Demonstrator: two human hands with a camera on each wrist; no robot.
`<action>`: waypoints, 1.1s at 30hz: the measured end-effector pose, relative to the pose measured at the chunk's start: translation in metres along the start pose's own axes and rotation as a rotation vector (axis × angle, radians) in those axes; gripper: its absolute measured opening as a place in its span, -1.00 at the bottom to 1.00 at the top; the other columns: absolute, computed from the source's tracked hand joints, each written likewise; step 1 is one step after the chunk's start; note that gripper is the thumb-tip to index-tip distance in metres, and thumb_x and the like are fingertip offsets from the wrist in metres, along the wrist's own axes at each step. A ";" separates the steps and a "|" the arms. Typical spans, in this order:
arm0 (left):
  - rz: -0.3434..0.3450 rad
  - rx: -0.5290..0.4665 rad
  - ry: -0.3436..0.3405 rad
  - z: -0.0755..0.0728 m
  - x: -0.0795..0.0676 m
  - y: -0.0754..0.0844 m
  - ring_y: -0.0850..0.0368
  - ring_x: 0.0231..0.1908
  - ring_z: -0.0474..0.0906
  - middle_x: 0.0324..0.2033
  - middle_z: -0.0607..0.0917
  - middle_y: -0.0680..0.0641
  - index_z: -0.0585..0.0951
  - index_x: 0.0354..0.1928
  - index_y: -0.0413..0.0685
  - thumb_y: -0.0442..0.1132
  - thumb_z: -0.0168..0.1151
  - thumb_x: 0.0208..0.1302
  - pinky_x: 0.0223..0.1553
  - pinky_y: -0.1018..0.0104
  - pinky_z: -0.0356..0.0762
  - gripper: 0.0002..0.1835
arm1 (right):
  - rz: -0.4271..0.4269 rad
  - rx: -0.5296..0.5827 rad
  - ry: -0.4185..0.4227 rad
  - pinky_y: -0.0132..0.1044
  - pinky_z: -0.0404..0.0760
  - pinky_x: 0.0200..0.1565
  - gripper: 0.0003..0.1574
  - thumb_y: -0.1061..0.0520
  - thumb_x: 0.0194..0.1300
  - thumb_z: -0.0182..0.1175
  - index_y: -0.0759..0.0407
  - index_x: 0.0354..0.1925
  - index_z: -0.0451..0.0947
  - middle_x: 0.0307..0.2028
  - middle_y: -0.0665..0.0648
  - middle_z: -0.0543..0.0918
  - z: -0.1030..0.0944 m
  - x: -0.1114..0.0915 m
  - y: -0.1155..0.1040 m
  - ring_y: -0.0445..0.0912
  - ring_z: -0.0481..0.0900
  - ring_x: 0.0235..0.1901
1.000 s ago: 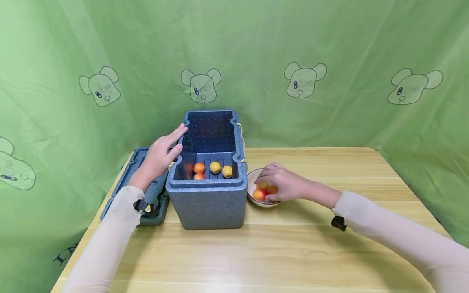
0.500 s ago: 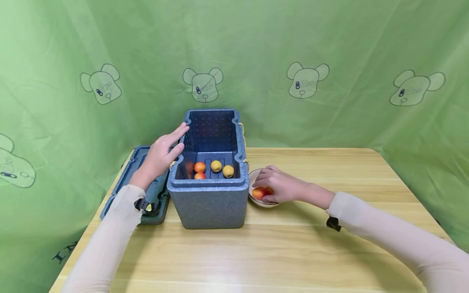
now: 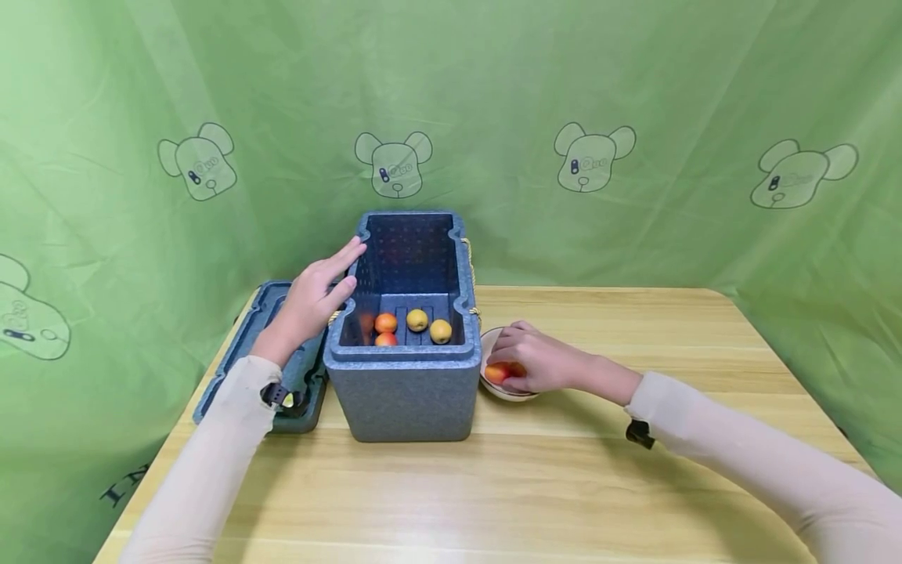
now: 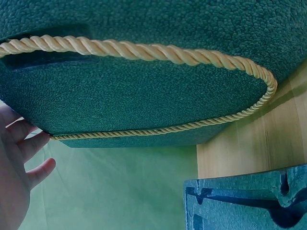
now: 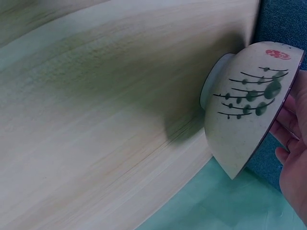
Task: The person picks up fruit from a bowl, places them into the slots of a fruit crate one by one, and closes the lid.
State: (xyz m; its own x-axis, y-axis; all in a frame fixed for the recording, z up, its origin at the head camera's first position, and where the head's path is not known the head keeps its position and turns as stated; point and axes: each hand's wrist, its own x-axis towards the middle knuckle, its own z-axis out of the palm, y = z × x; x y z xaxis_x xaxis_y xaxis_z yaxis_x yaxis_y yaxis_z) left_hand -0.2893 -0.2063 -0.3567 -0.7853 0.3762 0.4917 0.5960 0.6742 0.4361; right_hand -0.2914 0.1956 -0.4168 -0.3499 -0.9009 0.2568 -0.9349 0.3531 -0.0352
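A tall blue-grey foam box (image 3: 405, 399) stands open on the table, with several small fruits inside. Two are orange-red, one of them an orange-red fruit (image 3: 385, 323), and two are yellow, like this yellow fruit (image 3: 417, 319). My left hand (image 3: 313, 294) rests on the box's left rim with its fingers extended. To the right of the box is a cream bowl (image 3: 488, 348), its outside painted with green leaves. My right hand (image 3: 539, 360) reaches down into it, fingers and thumb curled round an orange-red, apricot-like fruit (image 3: 496, 373). That hand covers most of the bowl's contents.
The box's lid (image 3: 243, 356) lies upside down on the table left of the box. Yellow twisted rope (image 4: 158, 51) hangs as a handle along the box's side. A green cloth (image 3: 493, 70) with bear-head outlines hangs behind the wooden table (image 3: 564, 486).
My right hand has sunk slightly lower and closed over the fruit in the bowl, hiding the yellow one seen before. My left hand stays on the box rim.
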 end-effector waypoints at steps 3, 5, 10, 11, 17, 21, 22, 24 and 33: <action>-0.004 0.001 -0.002 0.000 0.000 0.000 -0.24 0.49 0.25 0.57 0.22 -0.04 0.25 0.58 0.09 -0.07 -0.06 0.57 0.45 -0.27 0.19 -0.41 | 0.010 0.010 -0.003 0.00 0.49 0.09 -0.65 0.13 0.04 0.52 0.16 -0.14 0.77 -0.23 0.04 0.78 -0.001 0.001 -0.001 -0.03 0.61 -0.11; -0.005 0.002 -0.003 0.000 0.000 0.000 -0.24 0.49 0.25 0.57 0.21 -0.04 0.25 0.58 0.09 -0.07 -0.06 0.57 0.45 -0.27 0.19 -0.41 | 0.016 0.020 -0.001 0.00 0.49 0.09 -0.65 0.13 0.05 0.51 0.17 -0.14 0.77 -0.22 0.05 0.79 -0.003 0.001 -0.002 -0.03 0.61 -0.11; -0.003 0.005 0.000 0.000 0.000 0.000 -0.24 0.49 0.26 0.57 0.22 -0.05 0.25 0.58 0.08 -0.08 -0.06 0.57 0.45 -0.27 0.19 -0.41 | 0.013 0.021 0.026 -0.03 0.50 0.06 -0.64 0.12 0.04 0.51 0.19 -0.15 0.77 -0.25 0.05 0.79 -0.006 0.003 -0.004 -0.04 0.61 -0.13; -0.002 0.005 0.001 0.000 0.000 0.000 -0.24 0.49 0.26 0.57 0.22 -0.05 0.25 0.57 0.08 -0.08 -0.06 0.57 0.45 -0.26 0.19 -0.41 | 0.012 0.019 0.035 -0.03 0.50 0.05 -0.64 0.12 0.03 0.51 0.19 -0.15 0.77 -0.26 0.04 0.79 -0.006 0.003 -0.004 -0.05 0.61 -0.14; 0.003 0.006 0.005 0.000 0.000 0.001 -0.24 0.49 0.26 0.57 0.23 -0.06 0.26 0.57 0.07 -0.07 -0.06 0.57 0.45 -0.26 0.20 -0.41 | 0.034 0.030 0.083 -0.02 0.50 0.06 -0.62 0.17 -0.02 0.54 0.19 -0.15 0.76 -0.21 0.05 0.80 -0.012 0.003 -0.003 -0.03 0.63 -0.12; 0.005 0.008 0.004 0.000 0.000 0.001 -0.24 0.48 0.27 0.57 0.23 -0.06 0.26 0.57 0.06 -0.07 -0.06 0.57 0.45 -0.26 0.20 -0.41 | 0.050 0.041 0.126 0.03 0.50 0.08 -0.58 0.20 -0.02 0.54 0.21 -0.12 0.76 -0.18 0.07 0.80 -0.020 0.004 -0.001 0.00 0.64 -0.10; 0.005 0.008 0.004 0.000 0.001 0.001 -0.25 0.48 0.27 0.56 0.23 -0.07 0.26 0.57 0.06 -0.08 -0.06 0.57 0.45 -0.26 0.20 -0.41 | 0.054 0.045 0.137 0.05 0.50 0.09 -0.59 0.20 -0.01 0.53 0.22 -0.11 0.76 -0.18 0.08 0.79 -0.022 0.005 0.000 0.01 0.64 -0.09; 0.005 0.010 0.003 0.000 0.001 0.001 -0.25 0.48 0.27 0.56 0.23 -0.07 0.26 0.57 0.05 -0.09 -0.05 0.56 0.44 -0.27 0.20 -0.41 | 0.066 0.055 0.158 0.06 0.49 0.12 -0.60 0.20 0.03 0.52 0.23 -0.10 0.75 -0.18 0.09 0.79 -0.028 0.006 0.001 0.02 0.63 -0.08; 0.005 0.010 0.005 0.000 0.000 0.002 -0.25 0.48 0.27 0.56 0.23 -0.08 0.26 0.57 0.06 -0.04 -0.08 0.58 0.44 -0.27 0.21 -0.41 | 0.082 0.064 0.301 0.02 0.40 0.06 -0.58 0.19 0.01 0.54 0.25 -0.09 0.75 -0.16 0.13 0.80 -0.053 0.009 0.008 0.04 0.63 -0.06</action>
State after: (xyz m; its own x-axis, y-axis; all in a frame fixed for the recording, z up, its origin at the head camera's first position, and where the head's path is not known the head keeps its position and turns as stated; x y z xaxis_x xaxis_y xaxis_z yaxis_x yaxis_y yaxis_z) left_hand -0.2880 -0.2052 -0.3560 -0.7815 0.3761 0.4977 0.5981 0.6787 0.4263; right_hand -0.2992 0.2041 -0.3636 -0.4004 -0.7514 0.5246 -0.9093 0.3965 -0.1262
